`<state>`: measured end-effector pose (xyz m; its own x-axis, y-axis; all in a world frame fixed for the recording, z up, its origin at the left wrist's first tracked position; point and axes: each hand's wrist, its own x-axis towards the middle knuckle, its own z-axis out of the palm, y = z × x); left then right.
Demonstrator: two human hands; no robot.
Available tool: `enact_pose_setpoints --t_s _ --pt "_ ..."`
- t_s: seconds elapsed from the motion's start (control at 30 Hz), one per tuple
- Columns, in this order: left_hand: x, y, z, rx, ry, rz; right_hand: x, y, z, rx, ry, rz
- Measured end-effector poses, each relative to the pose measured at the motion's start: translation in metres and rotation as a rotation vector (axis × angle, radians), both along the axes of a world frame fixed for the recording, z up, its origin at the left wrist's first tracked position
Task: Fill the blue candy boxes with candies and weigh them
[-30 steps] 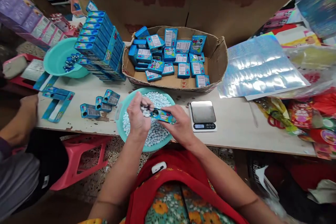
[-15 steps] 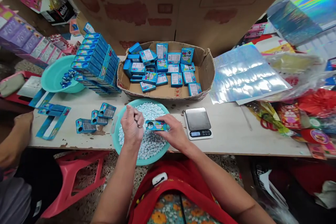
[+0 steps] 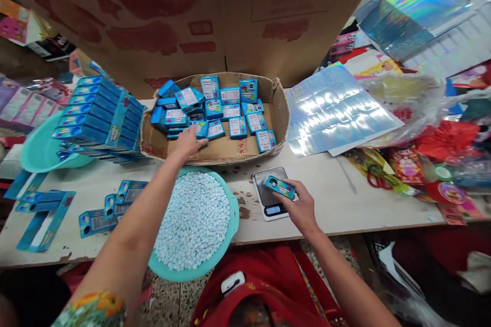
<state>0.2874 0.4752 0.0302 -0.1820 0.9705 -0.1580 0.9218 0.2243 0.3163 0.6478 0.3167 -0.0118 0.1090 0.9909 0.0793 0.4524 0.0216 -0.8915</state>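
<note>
My right hand (image 3: pixel 301 202) grips a small blue candy box (image 3: pixel 280 187) with a dark round opening at its left end. It holds the box tilted over the digital scale (image 3: pixel 270 199); whether the two touch I cannot tell. Inside the shallow cardboard tray (image 3: pixel 284 112), my left hand (image 3: pixel 187 144) reaches to the blue candy boxes at the front left, thumb and fingers apart. Its fingertips are partly hidden among those boxes. Beneath my left forearm stands a turquoise basin (image 3: pixel 235 209) full of small pale-blue candies (image 3: pixel 195 219).
Stacked blue display boxes (image 3: pixel 95 115) rise left of the tray. Flattened blue cartons (image 3: pixel 99 222) lie in front. Another turquoise basin (image 3: pixel 36 145) stands far left. Silvery sheets (image 3: pixel 337 107) and bagged packaging (image 3: pixel 410 168) cover the right side. A large cardboard box (image 3: pixel 230 25) stands behind.
My left hand has left its closed pose over the basin and reached forward into the tray. My right hand has carried the candy box rightward from the basin to the scale. The view has shifted.
</note>
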Motion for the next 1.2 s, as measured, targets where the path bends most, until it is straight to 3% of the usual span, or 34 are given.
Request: enact_pose_setpoints --t_s 0.07,0.17,0.23,0.3,0.37,0.4,0.47,0.53,0.6,0.67,0.73,0.8,0.83,0.9,0.97,1.03,1.2 --pt "0.011 0.036 -0.022 -0.083 0.012 0.148 0.005 0.003 -0.013 0.004 -0.013 0.002" --pt "0.02 0.06 -0.045 -0.072 0.014 0.282 0.012 0.001 -0.016 -0.006 -0.037 -0.014" --pt "0.02 0.062 -0.046 -0.074 0.004 0.31 0.016 -0.005 -0.006 0.035 -0.063 -0.082" --pt "0.021 0.051 -0.031 -0.058 -0.025 0.311 0.016 -0.013 0.012 0.098 -0.061 -0.172" --pt "0.027 0.024 -0.002 0.048 -0.115 0.187 0.01 -0.019 0.034 0.1 0.03 -0.184" --pt "0.033 0.002 0.014 0.145 -0.183 0.061 0.004 -0.02 0.045 0.063 0.125 -0.142" --pt "0.05 -0.052 0.047 0.292 -0.325 -0.24 -0.016 -0.02 0.062 -0.092 0.414 0.022" --pt "0.071 -0.113 0.069 0.368 -0.317 -0.576 -0.04 -0.017 0.073 -0.307 0.74 0.219" --pt "0.085 -0.167 0.077 0.354 -0.236 -0.854 -0.065 -0.014 0.077 -0.504 0.933 0.364" --pt "0.085 -0.205 0.071 0.349 -0.233 -0.915 -0.082 -0.016 0.075 -0.621 0.957 0.418" --pt "0.065 -0.227 0.053 0.417 -0.328 -0.692 -0.09 -0.022 0.07 -0.642 0.892 0.408" --pt "0.032 -0.236 0.027 0.455 -0.374 -0.327 -0.093 -0.032 0.066 -0.609 0.821 0.384" --pt "0.014 -0.237 0.012 0.422 -0.347 -0.162 -0.094 -0.039 0.066 -0.599 0.802 0.381" --pt "-0.015 -0.233 -0.019 0.28 -0.241 0.034 -0.098 -0.054 0.067 -0.625 0.811 0.408" --pt "-0.029 -0.225 -0.045 0.151 -0.14 0.147 -0.106 -0.07 0.068 -0.69 0.839 0.472" --pt "-0.025 -0.217 -0.061 0.061 -0.09 0.225 -0.117 -0.084 0.068 -0.743 0.842 0.519" --pt "0.003 -0.205 -0.066 -0.052 -0.145 0.289 -0.136 -0.099 0.062 -0.687 0.88 0.423"
